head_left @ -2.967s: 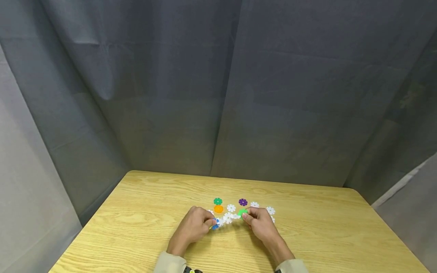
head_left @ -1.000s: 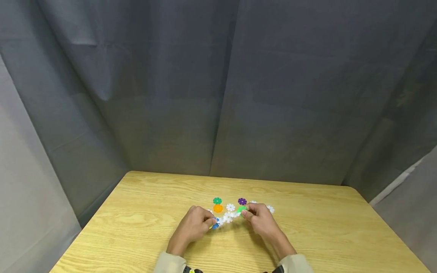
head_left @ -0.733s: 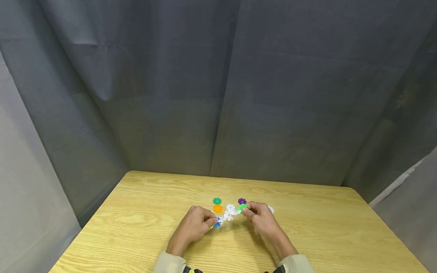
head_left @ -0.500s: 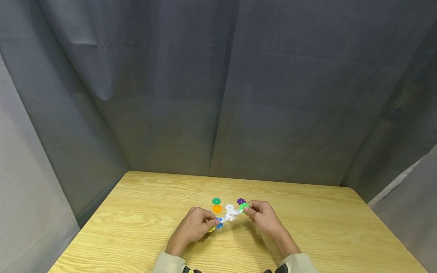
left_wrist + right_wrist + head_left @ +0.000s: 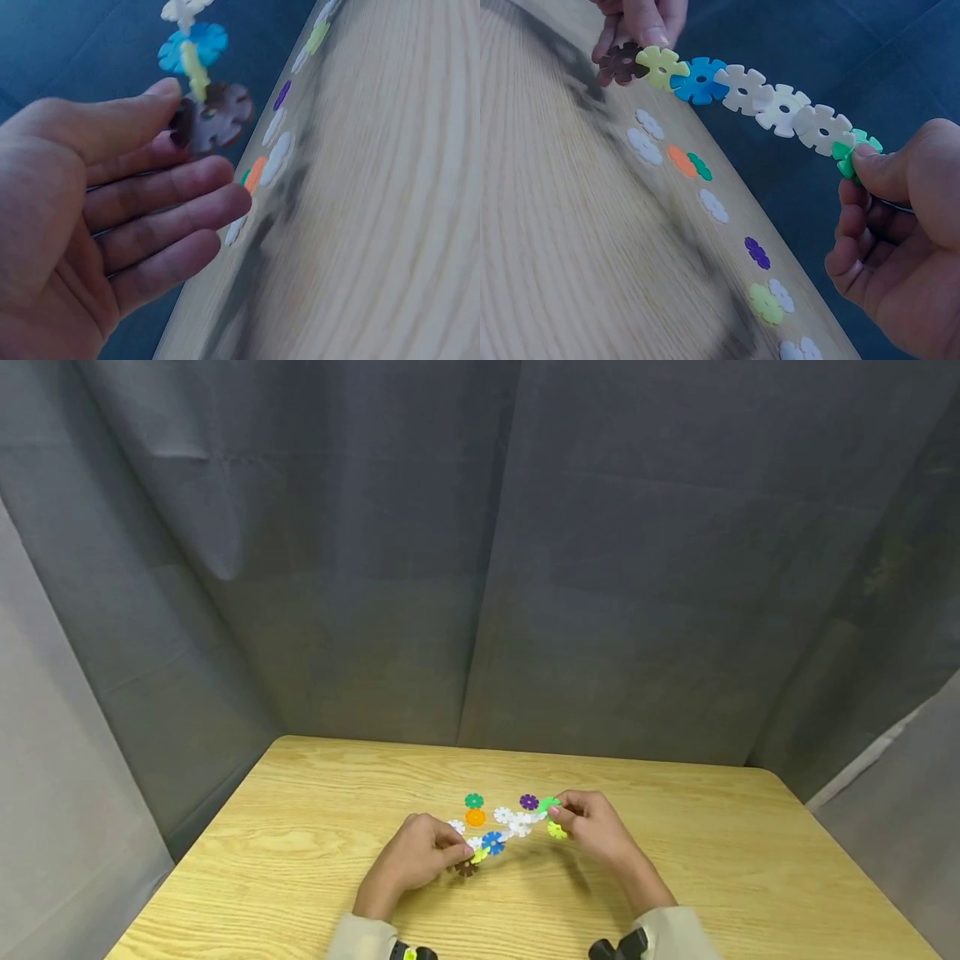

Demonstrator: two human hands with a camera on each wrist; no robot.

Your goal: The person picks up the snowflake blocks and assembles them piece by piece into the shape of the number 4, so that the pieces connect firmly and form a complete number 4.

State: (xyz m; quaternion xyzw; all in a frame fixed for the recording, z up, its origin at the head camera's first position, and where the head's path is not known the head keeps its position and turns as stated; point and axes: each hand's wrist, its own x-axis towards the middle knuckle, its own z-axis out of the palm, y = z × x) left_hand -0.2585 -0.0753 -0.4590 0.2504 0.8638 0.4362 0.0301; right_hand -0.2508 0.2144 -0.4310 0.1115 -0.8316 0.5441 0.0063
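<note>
Dark grey curtains (image 5: 360, 568) hang behind a wood-grained table (image 5: 300, 810), with paler grey cloth (image 5: 60, 760) at either side.

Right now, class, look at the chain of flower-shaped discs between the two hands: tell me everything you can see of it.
The chain has seven thin, notched discs, plastic by their look: brown disc, yellow disc, blue disc, three white discs, green disc. Most show a round central hole. Neighbours interlock, some set at angles. It slants above the wooden table, the left hand pinching the brown end, the right hand the green.
</note>
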